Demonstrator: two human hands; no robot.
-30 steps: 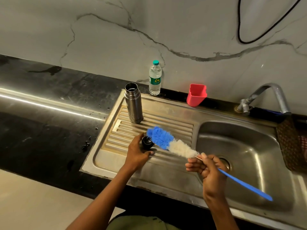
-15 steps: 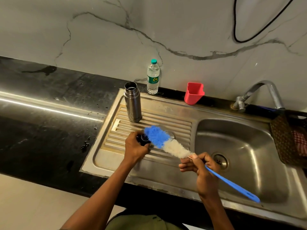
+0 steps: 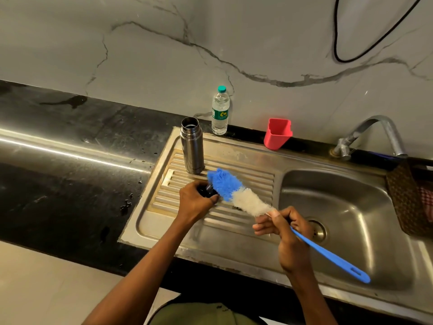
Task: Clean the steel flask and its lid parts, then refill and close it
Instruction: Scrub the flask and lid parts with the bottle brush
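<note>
Down on the ribbed drainboard (image 3: 246,177) of the steel sink (image 3: 346,207), the left hand (image 3: 194,202) curled its fingers around a small black lid part (image 3: 207,191), most of which was hidden behind the knuckles, so its exact shape could not be told. The right hand (image 3: 284,233) gripped the bottle brush (image 3: 236,193) just below the bristles, thumb and fingers wrapped round the thin blue handle, which ran off toward 4 o'clock over the basin. The brush head pointed toward 10 o'clock, with its blue tip touching the lid part and the white bristles behind it, nearer the right hand.

At 12 o'clock from the left hand, the steel flask (image 3: 192,146) stood upright and uncapped on the far end of the drainboard, apart from both hands. Just beyond it, at about 1 o'clock, a plastic water bottle (image 3: 220,111) with a green cap stood against the marble wall. A red plastic cup (image 3: 277,133) sat on the sink's back edge toward 2 o'clock, and the tap (image 3: 375,137) arched over the basin's far right corner. Water droplets speckled the black counter (image 3: 58,165) at 9 o'clock from the drainboard.
</note>
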